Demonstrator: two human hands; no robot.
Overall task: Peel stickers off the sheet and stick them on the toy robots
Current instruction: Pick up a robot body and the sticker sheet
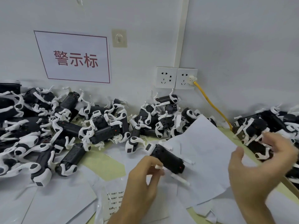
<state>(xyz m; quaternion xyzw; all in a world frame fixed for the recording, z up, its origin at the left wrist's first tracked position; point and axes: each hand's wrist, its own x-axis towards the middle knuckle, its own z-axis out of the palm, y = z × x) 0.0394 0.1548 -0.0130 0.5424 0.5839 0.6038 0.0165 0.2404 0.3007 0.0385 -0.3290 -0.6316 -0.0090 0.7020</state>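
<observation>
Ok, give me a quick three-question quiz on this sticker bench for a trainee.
1. True or false: the right hand grips the toy robot.
2. The yellow cable plugs into: A) the left socket, B) the right socket.
3. Fill in: the sticker sheet is partly hidden by the ___ forearm.
Key: 1 false, the left hand pinches its white leg; 2 B; 3 left.

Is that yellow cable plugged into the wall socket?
Plugged in: its white plug sits in the right socket; the left socket beside it is empty.
</observation>
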